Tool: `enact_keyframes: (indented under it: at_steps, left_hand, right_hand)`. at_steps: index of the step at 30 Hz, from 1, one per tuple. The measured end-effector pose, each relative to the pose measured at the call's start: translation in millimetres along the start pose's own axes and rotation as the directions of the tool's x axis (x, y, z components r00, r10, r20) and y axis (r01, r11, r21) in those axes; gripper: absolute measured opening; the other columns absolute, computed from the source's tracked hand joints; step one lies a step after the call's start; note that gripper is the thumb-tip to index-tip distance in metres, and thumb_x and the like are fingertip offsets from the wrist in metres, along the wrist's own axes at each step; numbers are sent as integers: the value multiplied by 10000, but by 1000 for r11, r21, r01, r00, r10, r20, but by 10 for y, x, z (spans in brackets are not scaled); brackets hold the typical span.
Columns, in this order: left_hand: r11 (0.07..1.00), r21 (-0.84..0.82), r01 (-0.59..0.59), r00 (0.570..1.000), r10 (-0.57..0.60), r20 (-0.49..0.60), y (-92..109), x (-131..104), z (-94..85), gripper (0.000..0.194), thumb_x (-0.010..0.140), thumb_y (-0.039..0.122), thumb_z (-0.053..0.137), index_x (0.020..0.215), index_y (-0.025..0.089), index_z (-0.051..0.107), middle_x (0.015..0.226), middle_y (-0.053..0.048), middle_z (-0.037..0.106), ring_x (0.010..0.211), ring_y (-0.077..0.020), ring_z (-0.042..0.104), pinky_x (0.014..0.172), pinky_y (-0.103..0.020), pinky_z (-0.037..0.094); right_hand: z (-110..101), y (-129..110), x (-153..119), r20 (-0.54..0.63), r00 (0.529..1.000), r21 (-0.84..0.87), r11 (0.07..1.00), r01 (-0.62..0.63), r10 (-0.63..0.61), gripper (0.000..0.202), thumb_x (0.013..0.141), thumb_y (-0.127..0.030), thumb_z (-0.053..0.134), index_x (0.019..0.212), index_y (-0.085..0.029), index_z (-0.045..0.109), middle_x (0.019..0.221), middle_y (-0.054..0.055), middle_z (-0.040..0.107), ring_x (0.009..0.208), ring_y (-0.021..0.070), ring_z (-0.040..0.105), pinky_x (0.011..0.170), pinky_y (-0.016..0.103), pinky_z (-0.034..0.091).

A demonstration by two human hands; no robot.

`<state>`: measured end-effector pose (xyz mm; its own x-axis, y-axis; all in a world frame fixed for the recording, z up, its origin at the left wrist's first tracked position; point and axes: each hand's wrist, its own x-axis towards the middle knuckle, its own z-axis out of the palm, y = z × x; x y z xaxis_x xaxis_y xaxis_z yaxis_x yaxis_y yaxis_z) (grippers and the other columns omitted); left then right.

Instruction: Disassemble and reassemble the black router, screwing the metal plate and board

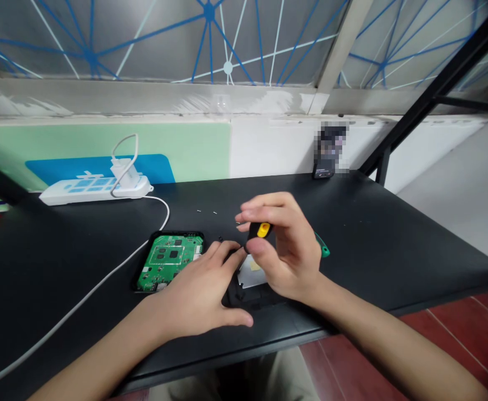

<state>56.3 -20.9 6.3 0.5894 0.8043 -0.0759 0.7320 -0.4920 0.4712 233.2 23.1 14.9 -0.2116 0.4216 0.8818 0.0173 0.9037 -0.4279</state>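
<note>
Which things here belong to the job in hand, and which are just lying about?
In the job, it seems:
screwdriver, in the right hand
metal plate, by the left hand
circuit board
metal bits

Apparently just lying about:
power strip
plug
cable
phone

Unclear: green item, mostly hidden.

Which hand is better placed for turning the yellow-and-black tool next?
Probably the right hand: it grips the tool, while the left hand is spread over the black casing's edge.

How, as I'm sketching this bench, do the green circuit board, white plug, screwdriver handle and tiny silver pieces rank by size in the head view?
1. Green circuit board
2. White plug and screwdriver handle: order unsure, right hand partly covers handle
3. Tiny silver pieces
</note>
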Motion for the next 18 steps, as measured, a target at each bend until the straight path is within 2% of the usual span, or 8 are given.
enact_keyframes:
  at_steps: [2,3,6,10,12,14,16,18]
  left_hand:
    - [1000,-4,4,1000,-4,9,4,-1,-7,838,763,536,795,1435,207,418,1443,-127,469,1303,-365,463,1066,-531,451]
    - [1000,-4,3,1000,-3,8,4,1,-8,835,764,540,794,1435,212,420,1449,-126,464,1309,-366,457,1066,-533,451]
    - [1000,7,-7,1000,7,-7,-4,10,0,842,761,547,795,1441,221,419,1453,-125,457,1299,-365,458,1053,-540,462]
    - [1000,16,-19,1000,20,-22,-17,14,17,840,758,559,793,1438,219,437,1413,-122,490,1252,-359,491,1024,-540,483]
    - [1000,10,-20,999,20,-25,-16,9,17,800,756,561,792,1406,221,473,1400,-119,500,1242,-361,501,1016,-539,490]
    - [1000,-1,-14,1000,14,-23,-10,4,11,779,754,550,799,1388,222,487,1403,-119,500,1246,-363,502,1020,-537,489]
    - [1000,-7,-9,1000,9,-17,-4,5,6,797,751,537,806,1400,218,470,1424,-126,487,1272,-366,486,1039,-538,477]
    - [1000,-4,-9,1000,9,-11,-3,11,5,822,754,532,805,1424,223,442,1445,-129,470,1290,-367,472,1053,-546,465]
  right_hand:
    - [1,3,8,-40,999,-67,997,32,-35,291,838,-156,737,1111,-242,688,972,52,659,883,185,653,686,346,628]
    - [5,1,8,-48,998,-78,996,38,-42,286,834,-128,733,1093,-243,693,947,45,663,877,180,652,682,337,624]
    - [21,-16,-18,-50,999,-8,1000,8,-8,296,932,-97,565,1184,-224,655,1031,66,713,915,176,695,726,348,638]
    - [20,-23,-52,-21,997,90,994,-66,69,364,1011,-157,371,1288,-215,600,1199,93,705,1030,201,708,794,403,653]
    - [6,-16,-36,-13,999,64,997,-37,38,326,1006,-231,430,1261,-219,632,1207,100,681,1051,224,683,771,416,653]
    - [-11,-11,-2,-31,999,-23,999,27,-28,273,944,-298,599,1197,-234,680,1078,86,666,970,217,657,703,387,639]
    - [-22,-16,27,-54,996,-121,990,70,-77,270,860,-249,729,1130,-244,715,932,55,642,875,186,623,653,341,607]
    - [-24,-29,32,-55,996,-149,987,60,-69,290,866,-142,697,1140,-237,714,905,43,655,837,162,625,660,322,595]
